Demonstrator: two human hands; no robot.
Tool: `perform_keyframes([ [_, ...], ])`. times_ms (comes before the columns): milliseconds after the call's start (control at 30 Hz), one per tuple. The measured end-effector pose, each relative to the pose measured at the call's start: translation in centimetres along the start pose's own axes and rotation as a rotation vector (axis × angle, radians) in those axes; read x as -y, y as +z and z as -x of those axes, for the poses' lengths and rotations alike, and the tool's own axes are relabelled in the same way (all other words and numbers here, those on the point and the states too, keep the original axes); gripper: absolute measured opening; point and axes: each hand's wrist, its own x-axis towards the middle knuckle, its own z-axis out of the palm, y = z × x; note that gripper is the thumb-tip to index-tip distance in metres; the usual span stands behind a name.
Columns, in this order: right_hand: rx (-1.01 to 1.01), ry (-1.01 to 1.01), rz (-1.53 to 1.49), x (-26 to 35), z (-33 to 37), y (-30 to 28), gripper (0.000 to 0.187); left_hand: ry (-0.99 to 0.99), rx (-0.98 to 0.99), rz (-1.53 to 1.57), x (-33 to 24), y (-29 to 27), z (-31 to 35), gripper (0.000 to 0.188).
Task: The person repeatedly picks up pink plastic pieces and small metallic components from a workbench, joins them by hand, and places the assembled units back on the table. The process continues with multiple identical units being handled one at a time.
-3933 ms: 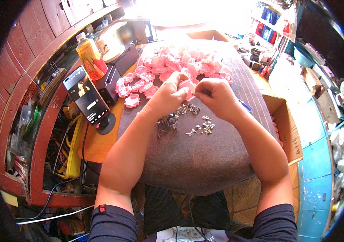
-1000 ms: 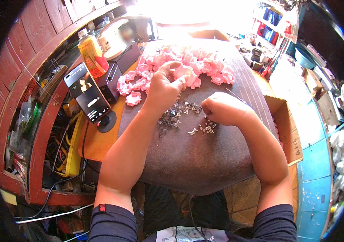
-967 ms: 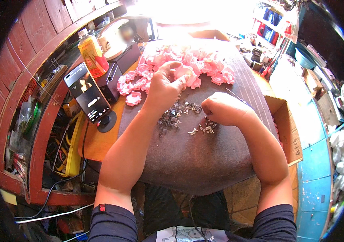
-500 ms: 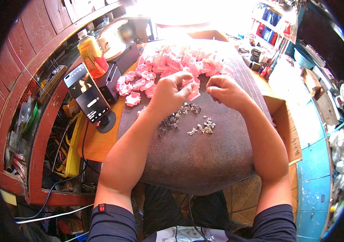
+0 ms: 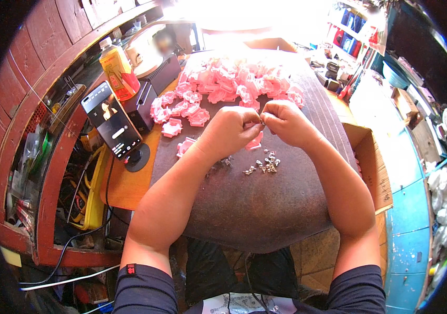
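My left hand (image 5: 234, 128) is closed, its thumb and fingers pinched, with a small pink plastic part (image 5: 255, 141) showing just below its fingertips; the fingers hide the part's upper end. Against those fingertips, the pinched fingers of my right hand (image 5: 289, 124) meet at a tiny dark spot, too small to name. Below the hands, a little cluster of shiny metal pieces (image 5: 269, 163) lies on the dark brown board (image 5: 255, 209). Darker metal pieces (image 5: 224, 161) show partly from behind my left wrist. Beyond the hands spreads a large heap of pink plastic parts (image 5: 223, 83).
A lit phone (image 5: 112, 120) leans on a round stand at the left, beside a bottle (image 5: 118, 70) and a black box (image 5: 142, 102). An open cardboard box (image 5: 372, 167) stands right of the board. Cables hang by a yellow basket (image 5: 95, 193) at lower left.
My hands have come together, the left moving down and slightly right, the right moving left. The pink part by my left fingers is lower, and the left hand now covers most of the dark metal pieces.
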Motion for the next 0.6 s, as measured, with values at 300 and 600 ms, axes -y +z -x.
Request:
perform_keyframes([
  [300, -0.004, 0.089, 0.247, 0.5, 0.0, -1.2, 0.027, -0.066, -0.021, -0.012, 0.0, -0.1, -0.1, 0.018],
  [600, 0.115, -0.024, 0.427, -0.6, 0.4, -2.2, 0.009, -0.111, -0.138, -0.042, -0.2, -0.9, -0.2, 0.020],
])
